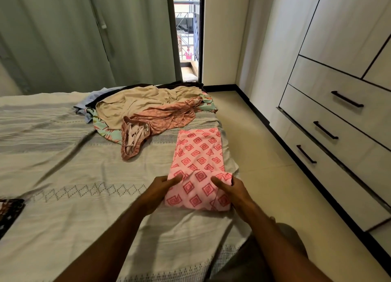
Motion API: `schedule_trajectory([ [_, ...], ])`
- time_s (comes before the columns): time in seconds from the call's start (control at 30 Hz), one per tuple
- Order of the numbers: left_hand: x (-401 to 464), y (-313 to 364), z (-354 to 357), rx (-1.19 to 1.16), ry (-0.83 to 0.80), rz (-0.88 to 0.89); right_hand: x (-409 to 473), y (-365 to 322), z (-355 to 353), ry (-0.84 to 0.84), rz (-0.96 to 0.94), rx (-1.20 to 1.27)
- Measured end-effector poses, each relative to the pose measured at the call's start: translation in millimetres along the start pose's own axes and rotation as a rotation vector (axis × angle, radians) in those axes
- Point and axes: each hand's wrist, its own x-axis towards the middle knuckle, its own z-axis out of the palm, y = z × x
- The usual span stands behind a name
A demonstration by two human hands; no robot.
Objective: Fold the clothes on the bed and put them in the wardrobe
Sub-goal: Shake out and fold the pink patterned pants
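Observation:
A pink garment with red diamond print lies as a long strip near the bed's right edge, its near end doubled over. My left hand grips the left side of that near fold, thumb on top. My right hand grips the right side the same way. Further up the bed sits an unfolded heap: a beige garment, a rust-pink patterned one, a green floral piece and a pale blue one. The wardrobe stands at the right, doors and drawers closed.
A strip of tiled floor runs between the bed and the wardrobe. Green curtains hang behind the bed beside an open balcony door. A dark patterned cloth lies at the bed's left edge.

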Motion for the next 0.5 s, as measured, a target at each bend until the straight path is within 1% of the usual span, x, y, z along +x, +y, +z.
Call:
schedule_trajectory([
  [0.07,0,-7,4,0.050,0.017,0.049,3,6,-1,0.110,0.016,0.027],
  [0.1,0,-9,7,0.053,0.041,0.069,7,8,-2,0.165,0.054,0.065],
  [0.17,6,-10,11,0.054,0.114,0.114,11,10,-3,0.214,0.122,0.124],
  [0.2,9,-10,13,0.047,0.160,0.139,11,11,-2,0.224,0.104,0.097],
  [0.23,11,-10,16,0.036,0.203,0.164,11,10,1,0.239,0.037,0.021],
  [0.3,17,-9,20,0.017,0.263,0.228,6,5,11,0.301,-0.155,-0.157],
  [0.37,24,-10,21,0.034,0.315,0.287,3,0,19,0.365,-0.305,-0.246],
  [0.43,31,-12,23,0.093,0.370,0.355,8,-2,26,0.441,-0.379,-0.299],
  [0.5,39,-13,27,0.191,0.480,0.382,15,-2,31,0.531,-0.436,-0.394],
])
